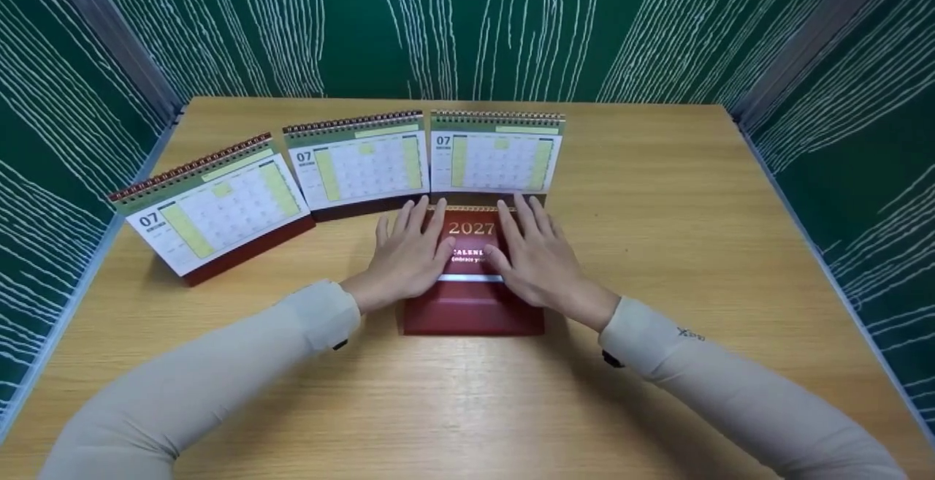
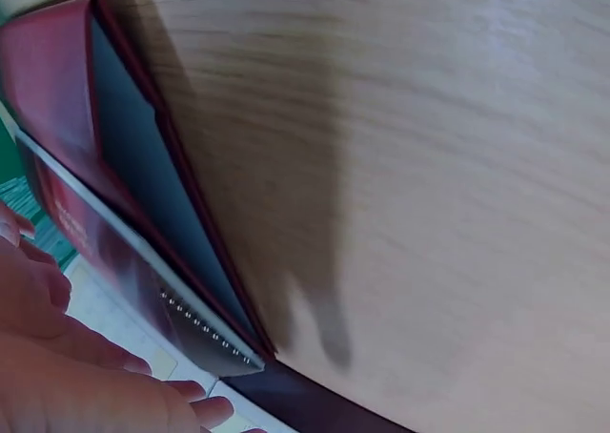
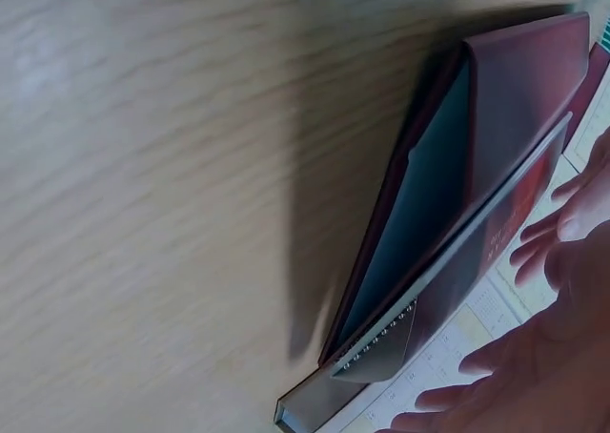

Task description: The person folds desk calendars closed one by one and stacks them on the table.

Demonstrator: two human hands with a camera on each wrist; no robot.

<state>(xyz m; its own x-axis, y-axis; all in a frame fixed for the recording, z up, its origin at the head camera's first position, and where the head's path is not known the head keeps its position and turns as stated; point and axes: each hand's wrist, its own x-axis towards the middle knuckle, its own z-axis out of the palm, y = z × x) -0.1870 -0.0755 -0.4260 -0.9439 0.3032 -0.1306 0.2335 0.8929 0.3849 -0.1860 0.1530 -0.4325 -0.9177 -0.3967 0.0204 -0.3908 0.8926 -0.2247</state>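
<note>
A red desk calendar [image 1: 473, 312] with "2027" on its cover lies low on the table in the head view. Over its left side extends my left hand [image 1: 405, 257], fingers straight and pointing away from me. My right hand [image 1: 542, 261] mirrors it over the right side. Whether either palm presses the cover cannot be told. From the left wrist, the calendar [image 2: 57, 71] shows a gap between its folded base and cover, with the left hand [image 2: 76, 376] beside it. The right wrist view has the same gap in the calendar [image 3: 524, 90], near the right hand [image 3: 543, 357].
Behind the hands stand several spiral desk calendars open at "07": one at left [image 1: 226, 210], one in the middle [image 1: 365, 166], and one at right [image 1: 500, 162]. They rest on a wooden table [image 1: 657, 210]. Green panels [image 1: 350, 27] with white streaks enclose it.
</note>
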